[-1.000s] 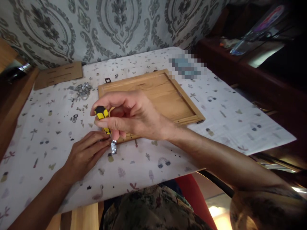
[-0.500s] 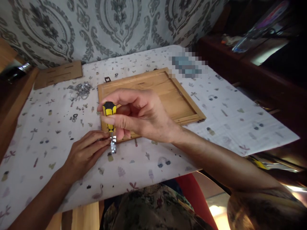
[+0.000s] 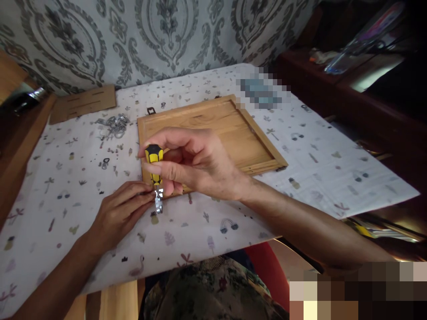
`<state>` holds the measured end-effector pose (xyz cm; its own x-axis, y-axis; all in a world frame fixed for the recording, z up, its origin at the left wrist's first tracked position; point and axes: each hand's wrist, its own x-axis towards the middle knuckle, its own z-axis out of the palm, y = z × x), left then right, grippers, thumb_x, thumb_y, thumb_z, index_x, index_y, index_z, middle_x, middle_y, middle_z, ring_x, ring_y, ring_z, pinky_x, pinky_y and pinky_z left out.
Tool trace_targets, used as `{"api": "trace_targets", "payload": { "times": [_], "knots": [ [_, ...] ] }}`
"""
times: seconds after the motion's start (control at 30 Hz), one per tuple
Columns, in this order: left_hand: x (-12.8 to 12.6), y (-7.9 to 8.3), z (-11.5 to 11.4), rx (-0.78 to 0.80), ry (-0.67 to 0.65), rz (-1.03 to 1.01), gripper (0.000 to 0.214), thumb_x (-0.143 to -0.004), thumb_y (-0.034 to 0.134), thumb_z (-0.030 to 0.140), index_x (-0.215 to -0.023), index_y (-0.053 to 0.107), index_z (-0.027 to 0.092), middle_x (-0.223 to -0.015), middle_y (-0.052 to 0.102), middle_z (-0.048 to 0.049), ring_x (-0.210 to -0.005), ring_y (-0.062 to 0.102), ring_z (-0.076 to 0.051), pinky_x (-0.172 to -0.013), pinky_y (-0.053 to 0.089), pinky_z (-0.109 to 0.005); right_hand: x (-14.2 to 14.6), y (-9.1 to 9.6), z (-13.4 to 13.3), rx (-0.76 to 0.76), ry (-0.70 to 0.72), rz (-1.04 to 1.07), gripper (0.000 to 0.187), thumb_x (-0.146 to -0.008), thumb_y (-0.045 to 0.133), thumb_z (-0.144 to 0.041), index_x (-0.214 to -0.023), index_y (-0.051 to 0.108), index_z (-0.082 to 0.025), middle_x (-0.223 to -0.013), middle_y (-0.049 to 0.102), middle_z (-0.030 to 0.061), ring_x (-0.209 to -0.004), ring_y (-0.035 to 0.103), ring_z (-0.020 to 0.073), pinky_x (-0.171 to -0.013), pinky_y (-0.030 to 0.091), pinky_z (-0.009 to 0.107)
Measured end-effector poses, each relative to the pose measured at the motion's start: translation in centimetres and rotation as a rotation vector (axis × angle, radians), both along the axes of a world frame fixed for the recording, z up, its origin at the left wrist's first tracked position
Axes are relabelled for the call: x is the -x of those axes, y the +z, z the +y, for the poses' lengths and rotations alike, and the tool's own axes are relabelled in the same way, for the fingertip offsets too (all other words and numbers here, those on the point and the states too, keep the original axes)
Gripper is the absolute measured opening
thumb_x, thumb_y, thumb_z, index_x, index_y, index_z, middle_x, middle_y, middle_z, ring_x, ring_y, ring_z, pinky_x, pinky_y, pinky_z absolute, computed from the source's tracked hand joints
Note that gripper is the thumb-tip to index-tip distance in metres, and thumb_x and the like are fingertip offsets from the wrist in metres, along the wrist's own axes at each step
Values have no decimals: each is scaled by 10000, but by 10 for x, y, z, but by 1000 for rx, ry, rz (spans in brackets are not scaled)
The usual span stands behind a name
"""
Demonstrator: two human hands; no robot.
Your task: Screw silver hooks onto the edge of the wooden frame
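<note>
Progress: loose fittings (image 3: 111, 124) lie upper left; one metal hanger (image 3: 159, 205) seemingly mid-fastening, screw seating unclear.
Left hand (image 3: 122, 213): lower left, on the counter (image 3: 50, 186), fingertips pinched on the hanger.
Screwdriver (image 3: 154, 161): upright, tip on the hanger.
Right hand (image 3: 196, 162): centre, wrist arched, closed round the handle, over the wooden frame (image 3: 233, 129).

Bare forearms (image 3: 300, 222); a dark, floral-patterned garment (image 3: 213, 289) covers the lap.
</note>
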<state>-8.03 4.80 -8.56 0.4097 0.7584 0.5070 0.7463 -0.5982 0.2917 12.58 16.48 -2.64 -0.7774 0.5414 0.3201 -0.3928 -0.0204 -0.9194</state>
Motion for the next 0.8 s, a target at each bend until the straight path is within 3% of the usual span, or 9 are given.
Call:
{"api": "trace_targets", "payload": {
  "times": [0.3,0.63,0.8],
  "knots": [
    [0,2,-1,24,13,5,245,-953,639,75,-1166,662,194,-1138,691,-60,-1070,668,-179,-909,604,-318,1,-2,1,-24,-25,-6,154,-888,702,-274,-999,614,-214,-734,630,-60,-540,608,55,-472,510,145],
    [2,-2,-1,3,5,13,272,-949,642,70,-1197,658,182,-1154,679,-74,-1072,660,-187,-898,613,-333,0,3,-2,-36,-37,42,120,-873,676,-176,-972,614,-206,-762,609,-65,-531,579,35,-498,521,139],
    [2,-2,-1,8,11,2,288,-953,640,73,-1204,657,212,-1143,681,-56,-1070,664,-180,-900,615,-329,-2,1,-2,-54,-61,-3,183,-888,702,-307,-1021,619,-211,-805,654,-41,-554,602,50,-486,523,140]
  ]
}}
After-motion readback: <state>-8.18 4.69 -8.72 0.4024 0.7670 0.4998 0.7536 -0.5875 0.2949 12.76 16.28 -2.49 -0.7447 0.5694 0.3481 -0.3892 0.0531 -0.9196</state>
